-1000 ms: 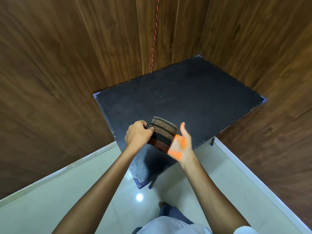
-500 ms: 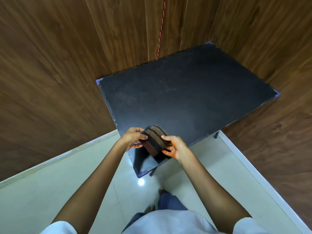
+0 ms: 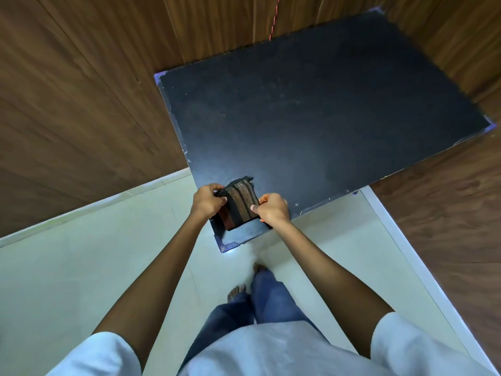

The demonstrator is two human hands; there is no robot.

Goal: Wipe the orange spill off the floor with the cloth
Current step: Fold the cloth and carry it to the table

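The folded striped cloth (image 3: 240, 203) hangs between the fingers (image 3: 218, 197) of the left hand (image 3: 207, 200) and right hand (image 3: 272, 208), pinched at opposite edges just over the tabletop (image 3: 325, 104) corner (soft, light and limp, likely best held bunched by its fold).

- One cloth (image 3: 240, 203) is showing at mid-frame.
- Two hands are showing just beside it: the left hand (image 3: 207, 203) and the right hand (image 3: 272, 208).
- One black table (image 3: 325, 104) is filling the upper right of the frame.
- One red cord (image 3: 274, 20) is hanging at the top edge.
- Two wood walls are framing the table: the left wall (image 3: 81, 104) and the right wall (image 3: 447, 226).
- Two bare feet are standing at lower centre: the left foot (image 3: 236, 291) and the right foot (image 3: 259, 267).
- Two white sleeves are showing along the bottom: the left sleeve (image 3: 103, 354) and the right sleeve (image 3: 406, 346).
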